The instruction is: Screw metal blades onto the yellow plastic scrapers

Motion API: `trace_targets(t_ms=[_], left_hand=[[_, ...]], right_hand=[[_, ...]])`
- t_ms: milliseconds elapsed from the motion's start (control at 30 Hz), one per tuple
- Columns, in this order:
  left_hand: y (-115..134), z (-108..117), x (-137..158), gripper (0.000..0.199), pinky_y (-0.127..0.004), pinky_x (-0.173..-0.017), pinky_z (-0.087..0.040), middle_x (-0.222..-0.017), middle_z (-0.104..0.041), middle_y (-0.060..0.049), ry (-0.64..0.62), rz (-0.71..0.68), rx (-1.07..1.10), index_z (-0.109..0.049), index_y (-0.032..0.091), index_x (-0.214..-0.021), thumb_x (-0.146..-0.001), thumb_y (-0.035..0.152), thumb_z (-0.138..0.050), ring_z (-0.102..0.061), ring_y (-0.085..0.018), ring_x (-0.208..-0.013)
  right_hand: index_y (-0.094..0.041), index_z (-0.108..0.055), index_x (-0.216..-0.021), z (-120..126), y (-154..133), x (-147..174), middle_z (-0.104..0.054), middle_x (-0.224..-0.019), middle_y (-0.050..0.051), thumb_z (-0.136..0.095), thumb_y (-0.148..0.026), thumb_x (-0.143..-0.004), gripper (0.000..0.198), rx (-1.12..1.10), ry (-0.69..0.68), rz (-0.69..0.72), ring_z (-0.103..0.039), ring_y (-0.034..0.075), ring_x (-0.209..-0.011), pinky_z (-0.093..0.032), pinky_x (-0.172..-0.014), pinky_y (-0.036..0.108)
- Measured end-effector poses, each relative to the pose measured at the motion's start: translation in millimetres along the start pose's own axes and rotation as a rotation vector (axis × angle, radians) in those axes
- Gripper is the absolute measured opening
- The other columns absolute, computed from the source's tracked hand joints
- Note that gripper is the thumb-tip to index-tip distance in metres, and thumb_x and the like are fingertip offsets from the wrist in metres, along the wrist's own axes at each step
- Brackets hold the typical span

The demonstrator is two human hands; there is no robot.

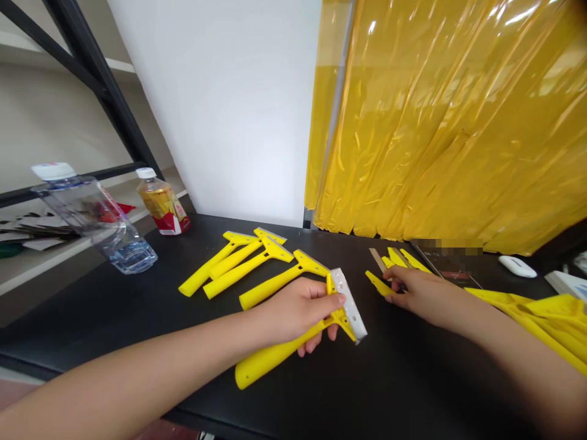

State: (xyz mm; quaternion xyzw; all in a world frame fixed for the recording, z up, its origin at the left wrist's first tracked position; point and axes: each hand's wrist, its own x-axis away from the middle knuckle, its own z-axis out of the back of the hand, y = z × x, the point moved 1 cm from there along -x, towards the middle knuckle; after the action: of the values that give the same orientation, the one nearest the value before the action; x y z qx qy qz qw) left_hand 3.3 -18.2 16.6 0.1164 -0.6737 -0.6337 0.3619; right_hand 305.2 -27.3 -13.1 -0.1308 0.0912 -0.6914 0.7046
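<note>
Head view: left hand (296,311) grasps a yellow scraper (277,357), fingers wrapped under its neck, thumb pressing on the pale metal plate (349,305) across the head. Scraper is held over the black table (389,379), handle slanting toward the near left. Right hand (424,296) is out at the small parts, thumb and forefinger bent around the end of a small yellow piece (376,282) (can't tell if it's really gripped). Thin strip (376,259) just beyond that, more yellow parts (397,256) beside it. Four yellow scrapers (275,285) lie in a loose row beyond the left forearm, heads pointing away. Yellow pile (541,310) at far right, white case (517,266) near it. Clear bottle (107,223) and smaller labelled bottle (164,205) on the left; yellow film (435,134) hangs behind.
</note>
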Motion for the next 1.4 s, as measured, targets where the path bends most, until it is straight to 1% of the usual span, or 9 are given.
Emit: trace_targets(t_ms=[100,167,267,333,433,533,867,1200,1400], left_hand=[[0,0,-1,0.045,-0.021,-0.036,-0.044,-0.074,-0.068,-0.001,-0.004,0.011,0.018,-0.063,0.017,-0.086,-0.094,0.061,-0.058,-0.053,-0.009,-0.041],[0,1,-1,0.044,-0.02,-0.035,-0.043,-0.075,-0.069,-0.001,-0.005,0.012,0.026,-0.063,0.017,-0.089,-0.094,0.061,-0.059,-0.053,-0.008,-0.04],[0,1,-1,0.043,-0.02,-0.034,-0.043,-0.074,-0.068,-0.001,-0.001,0.004,0.038,-0.062,0.017,-0.088,-0.094,0.059,-0.058,-0.052,-0.009,-0.039],[0,0,-2,0.041,-0.02,-0.034,-0.044,-0.072,-0.068,-0.001,0.001,-0.001,0.052,-0.061,0.017,-0.086,-0.095,0.057,-0.058,-0.052,-0.009,-0.039],[0,0,-2,0.039,-0.019,-0.034,-0.043,-0.07,-0.067,-0.001,0.002,-0.003,0.072,-0.06,0.017,-0.084,-0.095,0.055,-0.058,-0.052,-0.009,-0.039],[1,0,-1,0.041,-0.019,-0.033,-0.042,-0.068,-0.067,-0.001,0.006,0.001,0.068,-0.061,0.017,-0.082,-0.095,0.055,-0.058,-0.053,-0.009,-0.039],[1,-1,0,0.033,-0.02,-0.035,-0.043,-0.072,-0.068,-0.001,0.01,-0.038,0.093,-0.06,0.017,-0.089,-0.095,0.05,-0.055,-0.053,-0.009,-0.039],[-2,-6,0,0.045,-0.018,-0.035,-0.042,-0.069,-0.066,0.0,0.026,-0.019,0.094,-0.061,0.017,-0.085,-0.097,0.061,-0.057,-0.053,-0.008,-0.041],[3,-4,1,0.045,-0.018,-0.034,-0.042,-0.069,-0.067,-0.002,0.018,-0.045,0.145,-0.063,0.015,-0.08,-0.099,0.056,-0.054,-0.052,-0.008,-0.039]], right_hand=[[-0.026,-0.066,-0.085,2,-3,-1,-0.071,-0.082,0.004,-0.071,-0.04,-0.08,0.016,-0.069,-0.03,0.003,-0.064,0.023,-0.068,-0.044,-0.06,0.034],[-0.025,-0.061,-0.077,6,-13,1,-0.067,-0.075,0.003,-0.068,-0.043,-0.085,0.02,-0.116,-0.042,0.019,-0.06,0.022,-0.067,-0.042,-0.06,0.034],[-0.026,-0.06,-0.08,15,-38,9,-0.063,-0.077,0.0,-0.054,-0.052,-0.097,0.032,-0.22,-0.046,0.08,-0.057,0.02,-0.073,-0.043,-0.065,0.033],[-0.026,-0.064,-0.085,21,-58,18,-0.062,-0.082,-0.001,-0.051,-0.056,-0.1,0.036,-0.41,-0.057,0.139,-0.056,0.019,-0.077,-0.043,-0.07,0.032],[-0.025,-0.068,-0.089,23,-83,33,-0.062,-0.084,-0.001,-0.061,-0.055,-0.097,0.032,-0.744,-0.125,0.173,-0.054,0.017,-0.08,-0.042,-0.073,0.03],[-0.024,-0.067,-0.09,17,-95,39,-0.062,-0.083,-0.002,-0.069,-0.052,-0.094,0.028,-0.888,-0.151,0.133,-0.052,0.015,-0.078,-0.04,-0.071,0.029],[-0.022,-0.063,-0.084,1,-94,31,-0.058,-0.078,-0.003,-0.073,-0.049,-0.091,0.029,-0.919,-0.134,0.112,-0.05,0.013,-0.074,-0.04,-0.066,0.026],[-0.021,-0.054,-0.072,-6,-107,37,-0.052,-0.068,-0.004,-0.076,-0.055,-0.085,0.042,-0.828,-0.123,0.073,-0.043,0.013,-0.068,-0.034,-0.061,0.027],[-0.021,-0.065,-0.084,3,-101,36,-0.062,-0.079,-0.002,-0.067,-0.049,-0.095,0.03,-0.889,-0.215,0.159,-0.05,0.014,-0.074,-0.039,-0.069,0.028]])
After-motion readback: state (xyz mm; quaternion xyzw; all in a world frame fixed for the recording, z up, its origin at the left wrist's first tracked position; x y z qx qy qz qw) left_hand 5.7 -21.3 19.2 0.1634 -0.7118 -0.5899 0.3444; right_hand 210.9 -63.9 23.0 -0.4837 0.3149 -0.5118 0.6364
